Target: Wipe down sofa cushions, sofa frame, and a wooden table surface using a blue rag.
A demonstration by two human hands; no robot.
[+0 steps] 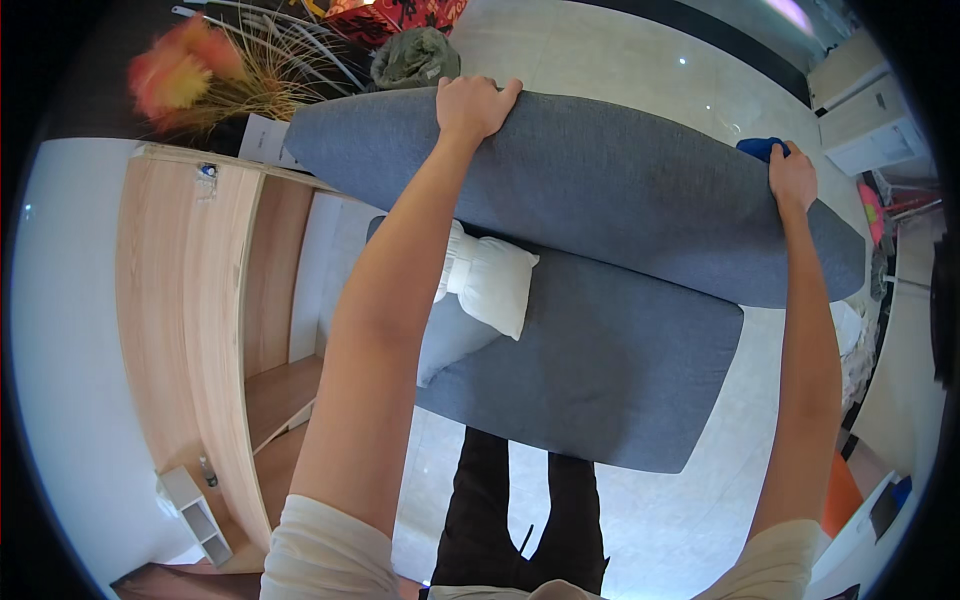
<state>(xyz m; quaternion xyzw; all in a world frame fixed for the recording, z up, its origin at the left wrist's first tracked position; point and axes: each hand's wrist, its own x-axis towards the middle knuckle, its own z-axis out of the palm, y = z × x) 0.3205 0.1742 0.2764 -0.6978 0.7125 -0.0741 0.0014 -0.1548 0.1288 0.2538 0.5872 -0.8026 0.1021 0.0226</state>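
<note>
A grey fabric sofa stands before me, its long backrest [600,172] tilted across the view above the seat [615,360]. My left hand [476,111] grips the far top edge of the backrest, fingers curled over it and partly hidden. Farther right, my right hand [793,178] has a blue cloth [756,148] bunched in its fingers and rests on the same backrest. A white pillow [499,281], cinched at its middle, lies on the seat against the backrest. Under it is a lighter grey cushion [454,341], partly covered by my left forearm.
To the left stands a wooden cabinet [217,300] with open shelves. A small white shelf unit [199,517] and a plastic bottle [208,471] are near its base. Behind the sofa are dried decorative stems [277,67], a dark green bag [416,58] and a red patterned box [397,19].
</note>
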